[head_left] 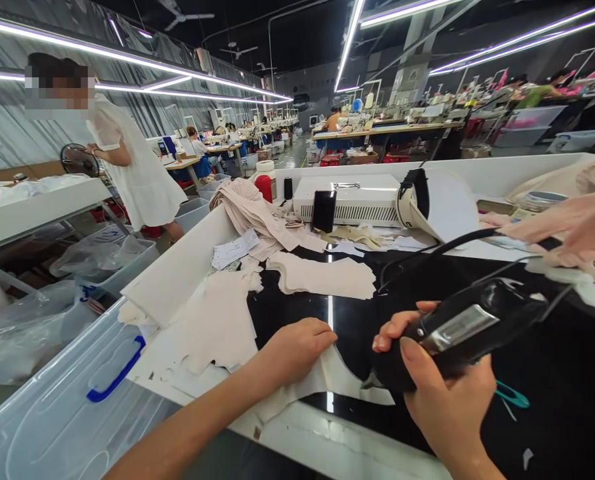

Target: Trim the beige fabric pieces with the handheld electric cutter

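My right hand (442,393) is wrapped round a black hand-held tool (457,333) with a metal plate and a black cord (442,250) leading off to the back right. Its tip rests on a pale fabric piece (347,380) on the glossy black worktop (552,373). My left hand (300,347) lies on the same fabric just left of the tool, fingers curled down and pressing it flat. Cut beige pieces (322,275) and paper patterns (212,327) are stacked behind and left of my hands.
A white machine box (352,197), a black spool, a red-and-white bottle (264,180) and heaped fabric (250,207) stand at the back. A clear bin lid with blue handle (114,377) lies at left. A person in white stands at far left; teal scissors (512,395) lie at right.
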A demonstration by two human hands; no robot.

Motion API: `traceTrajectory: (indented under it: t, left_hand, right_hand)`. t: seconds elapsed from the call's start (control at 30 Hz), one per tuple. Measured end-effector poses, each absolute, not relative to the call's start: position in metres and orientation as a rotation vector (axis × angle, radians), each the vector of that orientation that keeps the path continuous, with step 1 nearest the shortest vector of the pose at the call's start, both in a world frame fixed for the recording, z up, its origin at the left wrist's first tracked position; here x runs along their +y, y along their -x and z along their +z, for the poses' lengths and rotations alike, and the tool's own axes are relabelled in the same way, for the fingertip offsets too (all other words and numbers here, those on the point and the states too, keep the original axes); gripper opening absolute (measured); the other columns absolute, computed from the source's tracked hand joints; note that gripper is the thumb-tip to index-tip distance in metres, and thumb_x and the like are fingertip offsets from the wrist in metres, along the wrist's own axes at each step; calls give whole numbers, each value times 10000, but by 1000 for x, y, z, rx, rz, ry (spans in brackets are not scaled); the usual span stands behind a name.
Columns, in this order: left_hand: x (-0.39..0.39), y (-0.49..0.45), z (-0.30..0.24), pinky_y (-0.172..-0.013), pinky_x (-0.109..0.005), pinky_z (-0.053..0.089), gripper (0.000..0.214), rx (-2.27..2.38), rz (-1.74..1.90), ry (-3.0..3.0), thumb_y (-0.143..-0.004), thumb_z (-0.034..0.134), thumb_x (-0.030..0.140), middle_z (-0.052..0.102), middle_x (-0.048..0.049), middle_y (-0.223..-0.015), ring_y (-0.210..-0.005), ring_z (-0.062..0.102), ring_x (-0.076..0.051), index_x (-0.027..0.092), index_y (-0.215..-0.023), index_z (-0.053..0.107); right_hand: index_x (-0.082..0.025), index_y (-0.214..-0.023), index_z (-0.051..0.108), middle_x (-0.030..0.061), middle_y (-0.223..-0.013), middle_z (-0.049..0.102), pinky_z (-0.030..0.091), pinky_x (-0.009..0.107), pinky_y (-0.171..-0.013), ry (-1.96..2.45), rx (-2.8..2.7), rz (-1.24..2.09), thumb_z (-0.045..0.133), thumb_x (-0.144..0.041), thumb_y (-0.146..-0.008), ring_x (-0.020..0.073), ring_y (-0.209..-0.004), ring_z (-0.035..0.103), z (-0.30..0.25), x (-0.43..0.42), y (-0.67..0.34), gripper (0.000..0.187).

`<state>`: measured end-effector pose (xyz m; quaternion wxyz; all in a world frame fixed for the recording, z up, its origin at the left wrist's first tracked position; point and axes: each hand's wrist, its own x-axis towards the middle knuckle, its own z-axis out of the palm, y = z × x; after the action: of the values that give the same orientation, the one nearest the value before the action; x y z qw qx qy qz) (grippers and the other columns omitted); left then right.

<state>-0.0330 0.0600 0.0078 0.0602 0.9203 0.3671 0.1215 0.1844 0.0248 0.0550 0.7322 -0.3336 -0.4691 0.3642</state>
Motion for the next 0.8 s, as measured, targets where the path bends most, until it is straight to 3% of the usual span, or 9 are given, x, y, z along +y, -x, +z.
traceTrajectory:
  t: [0.23,0.47,0.8]
  left_hand:
    - [53,46,3,-1165,-382,648,318,1144,402,-2768,-1171,500,83,816,-109,-1372,-1327,778,-250,176,-1366,734]
    - [45,57,0,-1251,-401,613,350,1118,406,-2722,-1213,492,143,758,-109,-1570,-1494,711,-255,196,-1471,723]
    - [40,59,5,-1272,-421,588,375,1114,391,-2656,-1219,486,153,744,-135,-1576,-1520,686,-277,184,-1508,722]
  right_hand:
    - [-302,-1169,735,-17,-818,761,672,335,-616,745,-992,792,1012,-442,-896,189,-645,727,54,18,-193,413]
    - [-309,-1149,740,-6,-792,754,673,357,-580,761,-987,777,1026,-460,-871,209,-628,724,57,15,-192,426]
    - [-302,-1180,721,-21,-822,751,648,345,-595,740,-1012,792,994,-419,-907,199,-644,721,59,22,-190,403]
